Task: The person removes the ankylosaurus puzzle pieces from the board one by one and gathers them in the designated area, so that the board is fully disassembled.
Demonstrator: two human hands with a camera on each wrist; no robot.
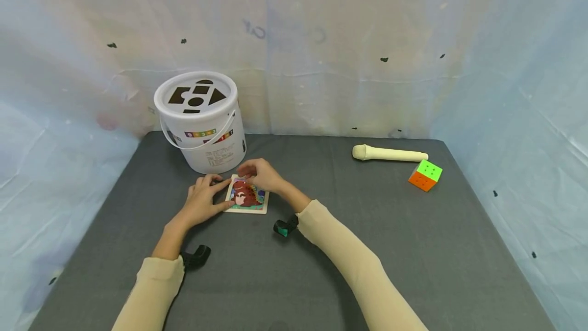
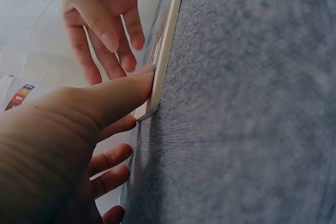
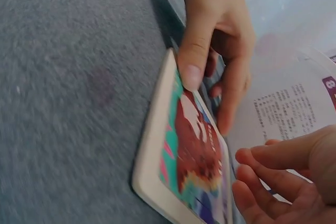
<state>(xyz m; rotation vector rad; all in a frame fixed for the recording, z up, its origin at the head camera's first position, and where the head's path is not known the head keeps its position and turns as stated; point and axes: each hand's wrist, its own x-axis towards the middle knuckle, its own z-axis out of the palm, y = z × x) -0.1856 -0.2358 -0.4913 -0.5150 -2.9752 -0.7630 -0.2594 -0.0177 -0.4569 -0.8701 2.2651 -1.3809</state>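
Sleeves cover both my forearms, and a black strap sits at each wrist. My left hand lies flat on the grey mat, fingers nearly straight, its thumb pressed to the near left edge of the puzzle. My right hand hovers over the puzzle's far edge with fingers loosely bent; whether the tips touch the board I cannot tell. That board lies flat on the mat between my hands, dinosaur picture up.

Just beyond my hands stands the white bucket, its lid cut with shape holes, close behind the puzzle and crowding the space past my fingertips. Well off to the right of my right hand lie a cream stick and, just beside its end, a cube. Pale sheeting walls in the mat on three sides.
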